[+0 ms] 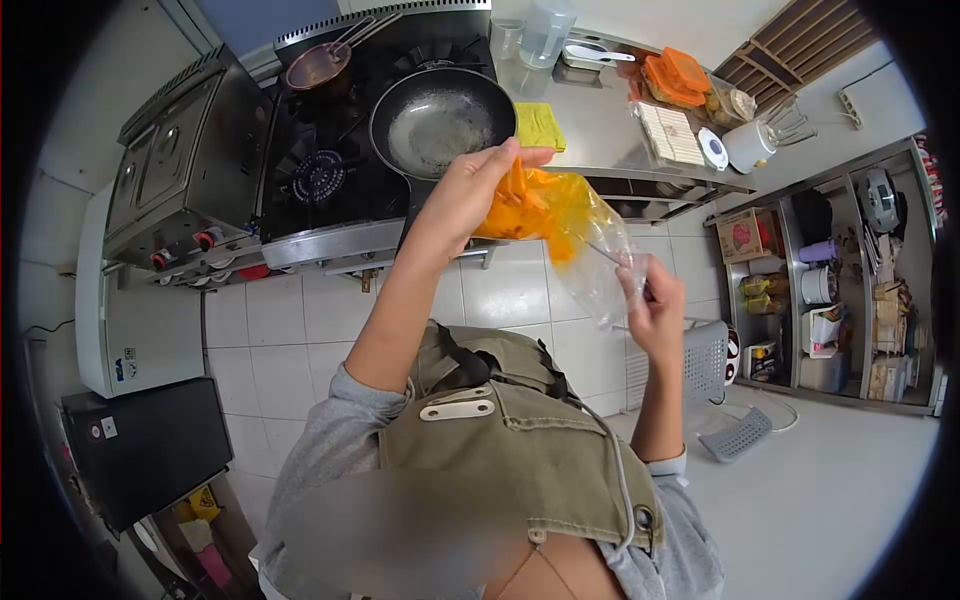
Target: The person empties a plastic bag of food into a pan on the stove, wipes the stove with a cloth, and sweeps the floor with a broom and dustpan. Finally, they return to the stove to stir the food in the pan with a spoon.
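A clear plastic bag [596, 285] smeared inside with a bright orange substance [530, 205] is held up in front of me. My left hand [478, 190] is closed around the bag's orange end, near the front edge of the stove. Lower and to the right, my right hand [655, 302] grips a thin metal utensil [598, 250] that reaches into the bag; its far end is hidden. Behind my left hand, a black frying pan [430, 130] sits on the stove, its bottom whitish and shiny, its handle partly covered by my forearm.
A small saucepan [318, 68] stands at the back of the stove [300, 240]. On the steel counter [595, 125] are a yellow cloth [540, 127], orange-lidded containers [675, 78], a water jug [546, 35] and a white blender base [748, 148]. Shelves [850, 375] line the right side.
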The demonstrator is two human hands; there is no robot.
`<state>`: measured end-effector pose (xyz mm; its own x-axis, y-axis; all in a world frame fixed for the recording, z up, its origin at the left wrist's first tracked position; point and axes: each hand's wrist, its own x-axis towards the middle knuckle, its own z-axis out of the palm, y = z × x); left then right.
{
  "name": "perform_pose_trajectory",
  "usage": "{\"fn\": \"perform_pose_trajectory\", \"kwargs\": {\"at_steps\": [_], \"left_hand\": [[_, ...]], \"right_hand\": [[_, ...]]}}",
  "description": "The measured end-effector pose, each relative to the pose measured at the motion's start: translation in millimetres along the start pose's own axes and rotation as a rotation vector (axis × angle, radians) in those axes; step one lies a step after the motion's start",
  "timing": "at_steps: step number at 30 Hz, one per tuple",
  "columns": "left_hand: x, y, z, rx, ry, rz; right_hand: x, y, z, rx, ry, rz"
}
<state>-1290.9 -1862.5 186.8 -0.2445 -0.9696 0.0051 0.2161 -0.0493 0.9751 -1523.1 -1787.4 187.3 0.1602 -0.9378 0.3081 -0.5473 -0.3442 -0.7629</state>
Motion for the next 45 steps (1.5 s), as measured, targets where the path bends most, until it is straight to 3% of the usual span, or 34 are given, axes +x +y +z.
{"fn": "perform_pose_trajectory", "kwargs": {"at_steps": [5,13,16,19,23,25,27,29,36,41,45], "left_hand": [[6.0,3.5,-3.6,0.024,-0.051,-0.097],[24.8,0.7,-9.3,0.016,-0.137,-0.218],[35.3,-7.7,-20.7,-0.081,-0.197,-0.304],[35.0,-9.2,-31.7,-0.086,-0.156,-0.324],[23.4,-21.1,-50.5,-0.284,-0.072,-0.367],[24.5,-25.9,-62.4,-0.296,-0.109,-0.389],[26.7,-22.1,-74.0,-0.261,-0.084,-0.391],[38.4,-17.8,-93.6,-0.282,-0.113,-0.381],[85.1,16.8,-141.1,0.070,-0.305,-0.442],[128.7,22.2,-171.7,0.319,-0.274,-0.417],[155.2,20.8,-176.5,0.534,-0.075,-0.375]], "right_hand": [[-0.4,5.1,2.5,0.017,-0.039,0.031],[4.5,8.1,2.2,-0.141,-0.208,-0.152],[8.1,12.7,6.0,0.038,-0.192,0.029],[15.4,11.9,9.2,0.146,-0.102,0.072],[33.0,10.8,13.9,0.112,-0.112,0.191],[42.6,6.5,26.2,0.153,-0.080,0.181],[55.2,12.0,40.1,0.144,-0.070,-0.008],[68.9,14.7,46.7,0.085,-0.158,-0.011],[125.8,-19.6,79.8,-0.302,-0.258,-0.382],[162.6,-19.4,92.2,-0.375,-0.297,-0.374],[196.7,9.6,101.2,-0.157,-0.285,-0.341]]}}
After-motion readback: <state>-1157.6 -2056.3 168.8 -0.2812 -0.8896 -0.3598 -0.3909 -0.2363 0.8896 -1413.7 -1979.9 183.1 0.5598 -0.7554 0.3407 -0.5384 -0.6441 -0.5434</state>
